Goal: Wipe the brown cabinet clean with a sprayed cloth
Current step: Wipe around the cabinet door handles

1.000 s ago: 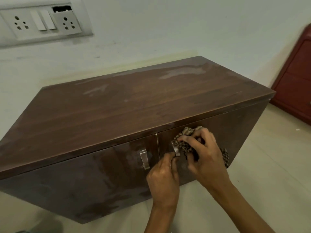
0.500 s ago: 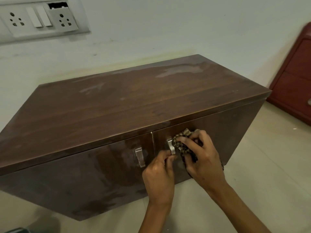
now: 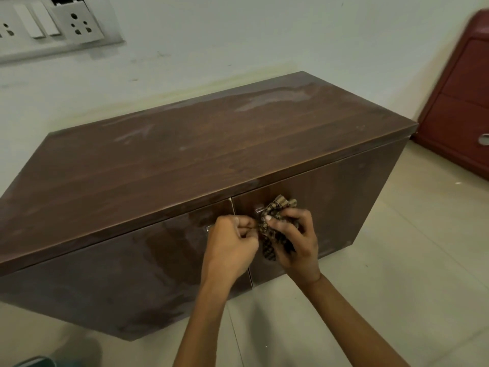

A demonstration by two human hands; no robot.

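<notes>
The brown cabinet (image 3: 185, 160) stands against the wall, its top streaked with pale smears and its two front doors glossy. A patterned brown cloth (image 3: 275, 223) is bunched around the metal handle (image 3: 258, 210) of the right-hand door. My right hand (image 3: 296, 242) grips the cloth against that door. My left hand (image 3: 232, 242) has its fingers curled and pinches the cloth's left edge beside the handle. The left door's handle (image 3: 209, 229) is mostly hidden behind my left hand.
A white switch and socket panel (image 3: 47, 25) is on the wall at the upper left. A red cabinet (image 3: 460, 102) with a round pull stands at the right edge. Pale tiled floor (image 3: 397, 260) lies in front and to the right.
My left hand has risen from the bottom of the right door's handle and now pinches the cloth. The cloth is bunched tighter round the handle. The camera has moved closer.
</notes>
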